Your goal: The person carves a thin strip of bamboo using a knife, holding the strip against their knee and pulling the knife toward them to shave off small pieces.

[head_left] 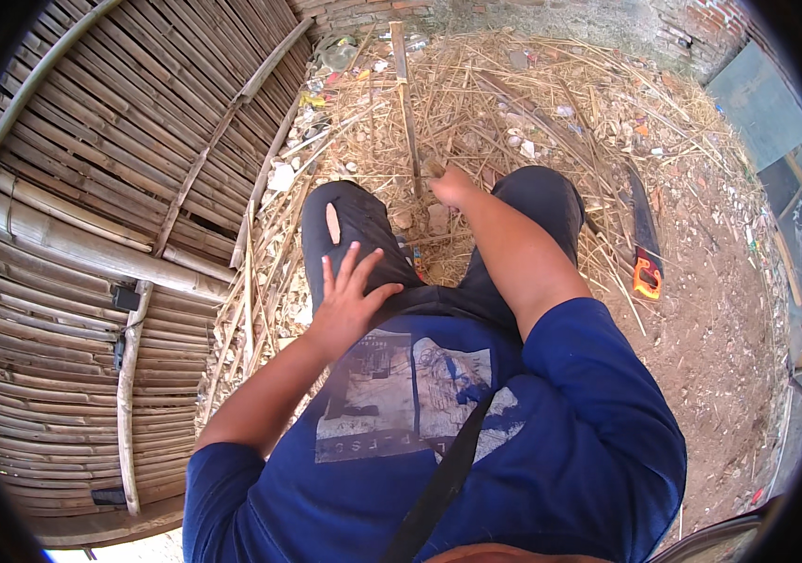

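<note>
Blue T-shirt [570, 450] spans the foreground; ahead, the left hand [349, 298] rests spread and empty on dark trousers [356, 223]. The right hand [455, 186] grips a tan stub [433, 167], beside its left a long wooden strip [408, 114]; work looks unfinished, the handsaw [644, 220] lying apart rightward.

Bright daylight, fisheye-bent edges, black corners
</note>
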